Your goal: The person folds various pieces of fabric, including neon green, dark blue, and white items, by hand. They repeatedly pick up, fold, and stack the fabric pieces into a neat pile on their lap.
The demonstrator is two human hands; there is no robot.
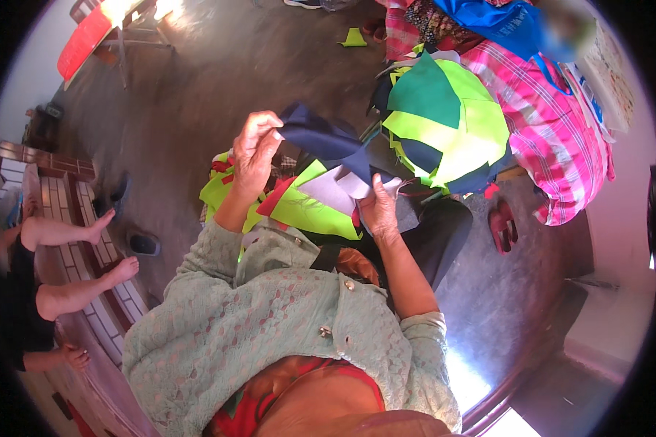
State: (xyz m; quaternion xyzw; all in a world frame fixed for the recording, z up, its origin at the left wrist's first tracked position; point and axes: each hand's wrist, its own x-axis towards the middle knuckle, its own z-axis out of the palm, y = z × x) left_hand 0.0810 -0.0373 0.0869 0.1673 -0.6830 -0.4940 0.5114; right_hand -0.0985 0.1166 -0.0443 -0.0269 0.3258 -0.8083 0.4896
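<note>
A navy blue piece of fabric (324, 137) stretches between my two hands above my lap. Its upper left end is pinched between the thumb and fingers of my left hand (252, 159). Lower down on the right, my right hand (379, 213) grips its other end, next to a pale grey fabric piece (335, 188). Whether the grey piece is also in that hand, I cannot tell. Beneath lie lime-yellow fabric pieces (310, 215) and a red one (275, 195), spread over my lap.
Ahead on the right stands a heap of lime, green and navy fabric pieces (452, 116). Beyond it is a person in pink plaid (547, 135) with a blue bag (492, 25). Another person's bare legs (73, 229) are at the left. Red shoes (503, 226) lie on the floor.
</note>
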